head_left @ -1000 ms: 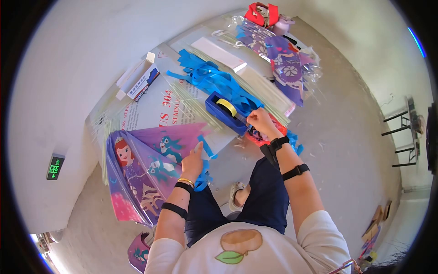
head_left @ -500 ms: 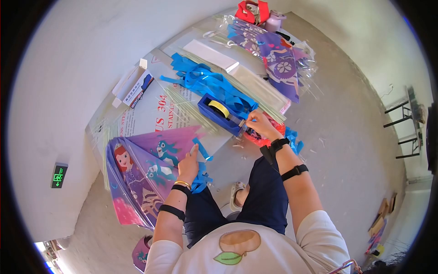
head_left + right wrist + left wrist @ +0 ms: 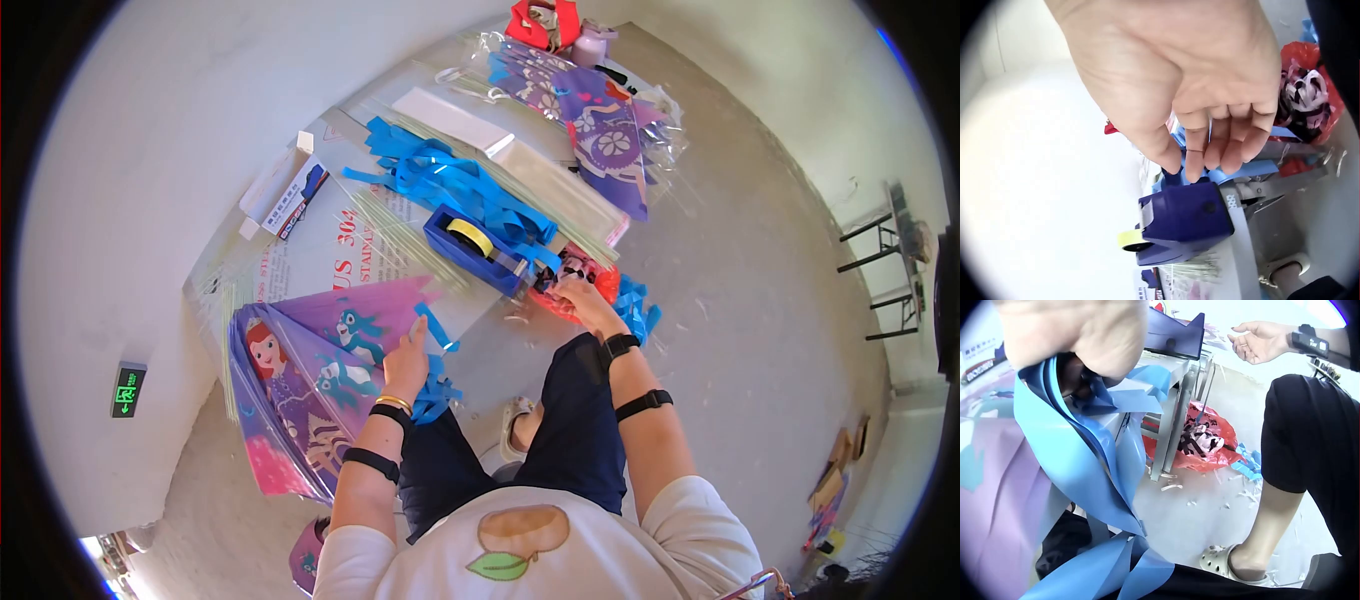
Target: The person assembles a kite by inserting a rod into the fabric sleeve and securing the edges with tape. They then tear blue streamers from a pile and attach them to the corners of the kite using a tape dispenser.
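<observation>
My left hand (image 3: 405, 368) is at the near corner of a purple kite (image 3: 285, 385) printed with a red-haired princess and teal animals. In the left wrist view its curled fingers grip folds of blue ribbon (image 3: 1072, 472), whose loops hang down past the table edge. My right hand (image 3: 592, 305) hovers off the near end of a dark blue tape dispenser (image 3: 1191, 215). Its fingers are loosely bent with nothing visible between them. A yellow-cored roll of tape (image 3: 470, 237) sits in the dispenser.
A heap of blue ribbon (image 3: 450, 180) lies behind the dispenser, beside thin pale rods (image 3: 400, 225). At the left stands an open carton (image 3: 285, 195); more purple kites (image 3: 610, 140) lie at the far end. Below the table edge, a red bag (image 3: 1225, 440) holds black-and-pink strips.
My right hand has left the dispenser's near end, moving slightly right and towards me, its fingers loosening. The left hand keeps hold of the ribbon. The head view has shifted slightly.
</observation>
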Action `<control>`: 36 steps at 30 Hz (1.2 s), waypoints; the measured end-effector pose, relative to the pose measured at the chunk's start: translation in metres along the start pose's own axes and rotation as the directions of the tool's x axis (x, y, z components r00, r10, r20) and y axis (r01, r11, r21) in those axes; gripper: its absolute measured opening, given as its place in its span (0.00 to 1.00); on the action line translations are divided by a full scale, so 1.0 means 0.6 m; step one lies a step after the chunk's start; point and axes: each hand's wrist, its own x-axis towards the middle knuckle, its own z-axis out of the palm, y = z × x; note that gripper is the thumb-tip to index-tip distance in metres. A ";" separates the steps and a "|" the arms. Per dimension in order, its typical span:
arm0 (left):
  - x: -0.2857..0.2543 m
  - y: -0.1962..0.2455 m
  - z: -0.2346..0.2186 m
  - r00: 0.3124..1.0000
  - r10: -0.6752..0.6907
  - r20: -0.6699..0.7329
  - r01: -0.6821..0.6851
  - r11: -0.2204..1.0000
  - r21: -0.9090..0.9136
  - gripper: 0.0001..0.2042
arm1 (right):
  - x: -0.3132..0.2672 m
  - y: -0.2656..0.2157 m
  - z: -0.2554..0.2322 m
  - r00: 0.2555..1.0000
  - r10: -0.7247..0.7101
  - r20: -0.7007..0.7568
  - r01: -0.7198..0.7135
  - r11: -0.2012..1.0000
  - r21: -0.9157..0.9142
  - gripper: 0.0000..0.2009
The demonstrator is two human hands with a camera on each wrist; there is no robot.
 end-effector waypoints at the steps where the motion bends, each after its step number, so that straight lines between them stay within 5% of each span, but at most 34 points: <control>1: -0.001 0.000 0.000 1.000 0.002 0.003 -0.002 1.000 0.001 0.37 | -0.009 -0.008 0.009 0.999 0.013 0.051 -0.019 0.991 0.129 0.11; 9: -0.003 0.001 -0.006 1.000 0.021 -0.013 -0.022 0.999 -0.036 0.38 | -0.004 -0.031 0.056 0.997 0.074 -0.007 -0.072 0.989 0.132 0.11; 14: -0.002 -0.002 -0.001 1.000 0.015 -0.011 -0.015 0.999 -0.036 0.38 | 0.000 -0.033 0.092 0.997 0.058 0.045 -0.073 0.854 0.515 0.05; 17: -0.003 -0.003 0.000 0.999 0.025 -0.025 -0.026 0.999 -0.038 0.37 | 0.012 -0.015 0.100 1.000 0.019 0.002 -0.016 0.822 0.570 0.03; 36: -0.002 -0.007 0.006 0.998 0.031 -0.051 -0.035 0.997 -0.067 0.37 | 0.013 -0.012 0.111 0.996 0.027 -0.079 0.021 0.835 0.551 0.01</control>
